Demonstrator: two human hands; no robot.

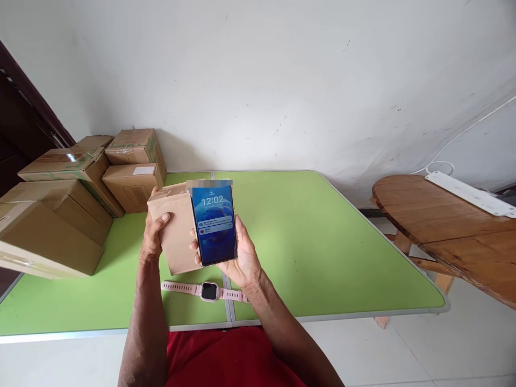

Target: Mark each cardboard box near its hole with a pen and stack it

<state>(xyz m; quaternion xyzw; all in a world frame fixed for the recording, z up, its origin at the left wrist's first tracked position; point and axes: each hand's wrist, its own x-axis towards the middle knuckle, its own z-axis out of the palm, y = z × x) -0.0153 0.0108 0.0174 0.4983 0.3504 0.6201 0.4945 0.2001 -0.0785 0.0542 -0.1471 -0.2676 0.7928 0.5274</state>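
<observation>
Over the green table point(290, 242), near its front edge, both hands are occupied. Progress as shown: the phone point(214, 228) is up and lit, lock screen at 12:02 with two notifications, not unlocked; the cardboard box point(177, 234) is lifted and tilted, looks closed, no opened flap visible; the pink smartwatch point(209, 291) lies on the table with its strap spread out and its display dark, in neither hand. Reads as mid-handling, nothing finished; how much is left, can't tell from this view. Grip: left hand point(152, 236) is clamped on the box's left side, thumb on the front face, other fingers mostly hidden behind; not wide open, just spread to the box's thickness. Right hand point(248, 263) is closed around the phone, fingertips showing at its left edge, thumb side along the right edge, palm behind. Phone sits in front of the box's right part and overlaps it; touching or not, can't tell. Watch is just below the held box, far end of its strap partly hidden by the right forearm. More cartons point(44, 231) are grouped at the table's left, well apart from the phone, against or near the wall point(250, 80).
</observation>
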